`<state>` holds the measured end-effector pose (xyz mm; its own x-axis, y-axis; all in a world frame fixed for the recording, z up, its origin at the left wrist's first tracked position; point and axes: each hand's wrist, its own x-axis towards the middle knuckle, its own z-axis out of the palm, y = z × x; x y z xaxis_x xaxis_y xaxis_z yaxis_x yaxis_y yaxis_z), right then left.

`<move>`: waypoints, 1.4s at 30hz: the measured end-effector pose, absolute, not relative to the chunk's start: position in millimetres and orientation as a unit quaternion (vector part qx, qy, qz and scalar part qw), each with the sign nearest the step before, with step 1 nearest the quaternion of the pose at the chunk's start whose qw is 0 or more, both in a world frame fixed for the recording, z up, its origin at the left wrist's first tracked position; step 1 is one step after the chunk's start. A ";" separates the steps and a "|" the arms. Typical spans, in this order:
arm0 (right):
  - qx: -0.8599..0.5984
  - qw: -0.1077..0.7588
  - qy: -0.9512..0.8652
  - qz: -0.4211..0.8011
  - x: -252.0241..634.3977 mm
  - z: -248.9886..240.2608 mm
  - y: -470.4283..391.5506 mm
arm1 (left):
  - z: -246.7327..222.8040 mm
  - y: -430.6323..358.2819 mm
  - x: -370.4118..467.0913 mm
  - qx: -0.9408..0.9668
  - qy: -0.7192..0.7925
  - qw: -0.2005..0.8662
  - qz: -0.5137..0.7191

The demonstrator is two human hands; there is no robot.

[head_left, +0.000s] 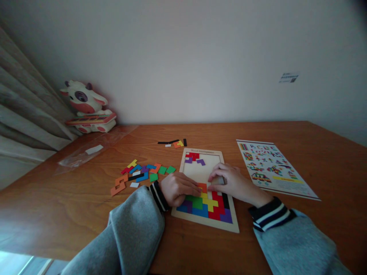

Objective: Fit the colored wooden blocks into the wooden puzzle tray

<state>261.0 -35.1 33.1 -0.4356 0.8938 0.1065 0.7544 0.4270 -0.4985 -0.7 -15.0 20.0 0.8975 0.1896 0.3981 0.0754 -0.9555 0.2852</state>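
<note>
A pale wooden puzzle board (205,226) lies on the table, its lower half filled with coloured block pieces. My left hand (178,189) rests flat over the left side of the board, fingers stretched across the green piece (197,202) and the yellow piece (211,204). An orange piece (203,186) sits just beyond its fingertips. Over the board's right side, my right hand (231,181) has thumb and index finger curved in a pinch; what is between them, if anything, cannot be made out. Red pieces (192,156) and a loose purple piece (201,162) lie in the upper part.
Several loose pieces (142,177) are spread left of the board, with a few more (178,144) behind it. A printed pattern sheet (275,168) lies to the right. A clear plastic bag (83,156) and a cow toy keyboard (91,118) are at the back left.
</note>
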 end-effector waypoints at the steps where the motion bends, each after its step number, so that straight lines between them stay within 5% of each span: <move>1: -0.492 0.180 -0.829 0.194 261.1 33.4 -35.6 | 20.6 -15.1 -0.8 0.965 0.069 0.132 0.214; 8: -0.434 0.194 -0.852 0.219 263.0 36.4 -36.0 | 20.5 -15.5 -0.8 0.963 0.070 0.132 0.224; 14: -0.477 0.295 -0.800 0.215 271.7 34.3 -29.6 | 17.5 -14.2 -1.6 0.964 0.067 0.145 0.214; 24: -0.485 0.224 -0.810 0.240 289.3 24.8 -25.6 | 18.7 -14.4 -1.0 0.960 0.059 0.145 0.231; 34: -0.525 0.256 -0.811 0.023 275.7 16.5 -23.6 | 19.6 -15.5 0.1 0.951 0.068 0.139 0.267; 42: -0.467 0.212 -0.857 0.046 254.6 20.6 -25.6 | 20.8 -15.2 -1.4 0.899 0.348 0.071 0.257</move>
